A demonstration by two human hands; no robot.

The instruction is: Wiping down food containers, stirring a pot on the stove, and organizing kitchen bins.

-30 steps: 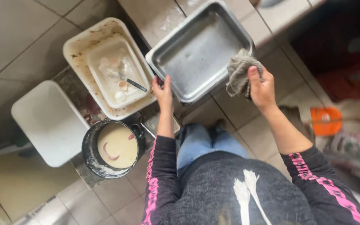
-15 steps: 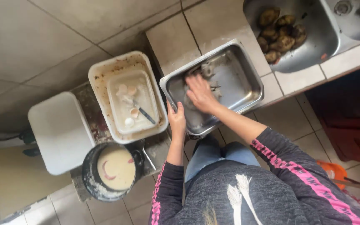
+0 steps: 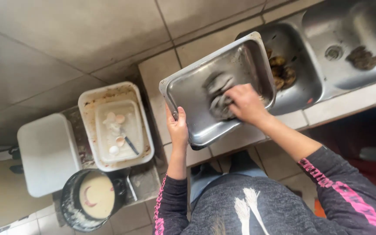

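Since half a second ago the steel tray has shifted: its far end now juts over the left sink basin, tilted up on your side, where before it lay over the tiled counter short of the sink. Your left hand still clamps the tray's near rim, thumb inside and fingers wrapped under. Your right hand is closed on a grey cloth pressed against the tray floor, further toward the far wall than before.

The cloth is smeared by motion, so its folds are hard to read. The tray covers part of the dark food pieces in the basin. The second basin is cut off at the frame edge. To your left, the white tub with eggshells and the black pot of batter sit unchanged.
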